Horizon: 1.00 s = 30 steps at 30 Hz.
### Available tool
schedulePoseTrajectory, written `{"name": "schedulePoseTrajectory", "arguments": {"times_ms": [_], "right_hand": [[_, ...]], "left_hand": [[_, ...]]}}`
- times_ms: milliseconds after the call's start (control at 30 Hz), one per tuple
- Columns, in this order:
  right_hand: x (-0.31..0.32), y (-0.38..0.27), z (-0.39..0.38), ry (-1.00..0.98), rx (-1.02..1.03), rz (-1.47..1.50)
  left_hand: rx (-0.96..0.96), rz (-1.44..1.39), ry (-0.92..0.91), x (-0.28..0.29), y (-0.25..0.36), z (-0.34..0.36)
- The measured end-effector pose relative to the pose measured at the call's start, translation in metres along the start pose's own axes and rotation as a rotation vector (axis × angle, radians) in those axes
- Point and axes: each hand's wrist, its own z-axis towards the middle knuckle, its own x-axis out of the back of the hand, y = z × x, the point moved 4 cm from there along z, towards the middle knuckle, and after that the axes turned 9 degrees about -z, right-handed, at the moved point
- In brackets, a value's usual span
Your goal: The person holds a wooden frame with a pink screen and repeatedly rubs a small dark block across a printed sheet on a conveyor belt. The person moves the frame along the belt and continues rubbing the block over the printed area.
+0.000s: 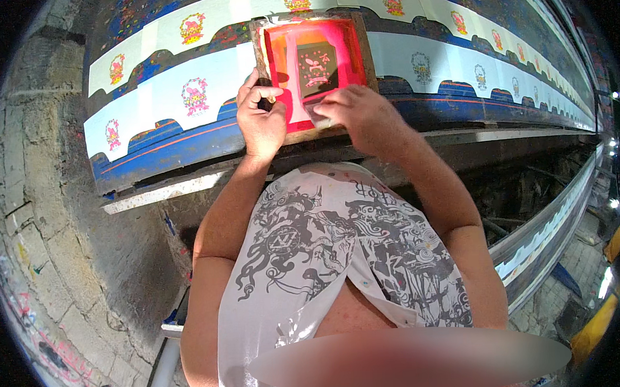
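Note:
A wooden-edged printing screen [367,56] lies on the long table over the lower row of pale pieces. Pink and red ink covers its mesh around a dark central window with a small pink design. My left hand [262,116] is closed on the left side of the screen, its thumb and fingers about the edge. In my right hand [369,118], a squeegee [320,115] is gripped, its blade against the mesh near the screen's near edge. My fingers hide part of the squeegee.
The long table [176,147] carries two rows of pale cut pieces. Pink and yellow prints mark the far row [192,29]; left of the screen, near pieces [195,95] bear pink prints, and right ones [481,75] grey outlines. A metal rail [165,193] edges the table.

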Motion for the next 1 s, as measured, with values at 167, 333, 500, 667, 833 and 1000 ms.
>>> {"name": "schedulePoseTrajectory", "arguments": {"times_ms": [167, 333, 500, 667, 833, 1000], "right_hand": [[0.024, 0.074, 0.054, 0.010, 0.027, -0.030], [0.022, 0.113, 0.094, 0.199, -0.066, -0.169], [0.004, 0.079, 0.067, 0.255, -0.020, -0.219], [-0.017, 0.029, 0.029, 0.155, -0.077, -0.129], [-0.020, 0.015, -0.002, 0.126, -0.061, -0.049], [-0.007, 0.032, -0.040, 0.058, -0.069, 0.064]], "left_hand": [[0.030, -0.040, 0.023, -0.013, 0.002, 0.007], [0.066, -0.062, 0.041, -0.028, 0.004, 0.009], [0.007, -0.004, 0.016, -0.025, 0.003, 0.020], [-0.018, 0.013, 0.003, -0.019, -0.006, 0.023], [0.024, 0.048, -0.003, -0.026, -0.015, 0.017], [0.038, 0.070, -0.015, -0.048, -0.013, 0.016]]}}
